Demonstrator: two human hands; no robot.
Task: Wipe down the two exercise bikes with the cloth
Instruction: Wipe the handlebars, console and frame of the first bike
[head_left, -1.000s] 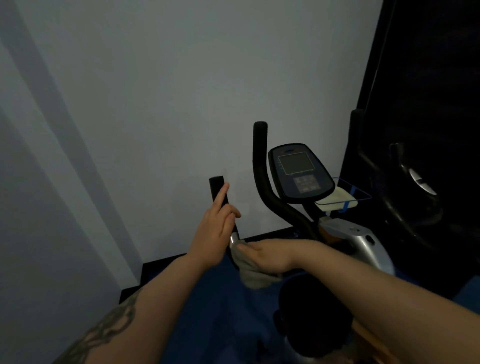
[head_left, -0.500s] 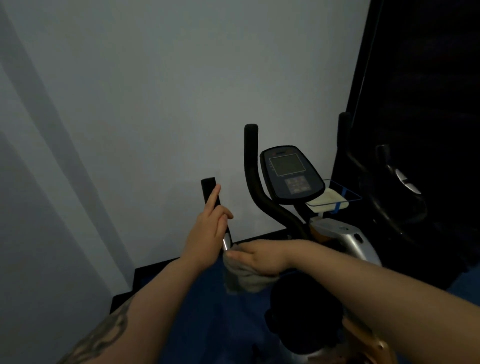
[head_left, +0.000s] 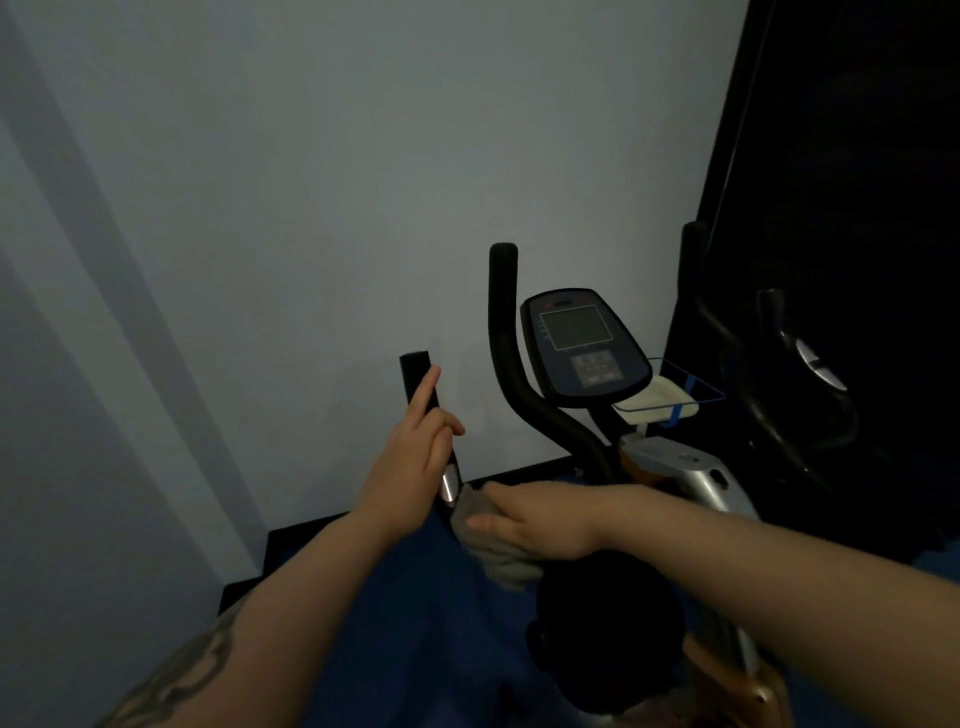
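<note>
An exercise bike stands in front of me, with a dark console, a curved black handlebar and a silver frame. My left hand holds its left handle bar, index finger stretched up along the black grip. My right hand grips a grey cloth against the lower metal part of that bar. A black saddle sits below my right forearm. The second bike is a dark shape at the right.
A pale wall rises close behind the bike. A clear tray with a light cloth in it hangs beside the console. Blue floor lies under my arms, edged by a black skirting.
The view has drifted a little. My right hand and the cloth stay low on the left bar, shifting only slightly. My left hand keeps its hold.
</note>
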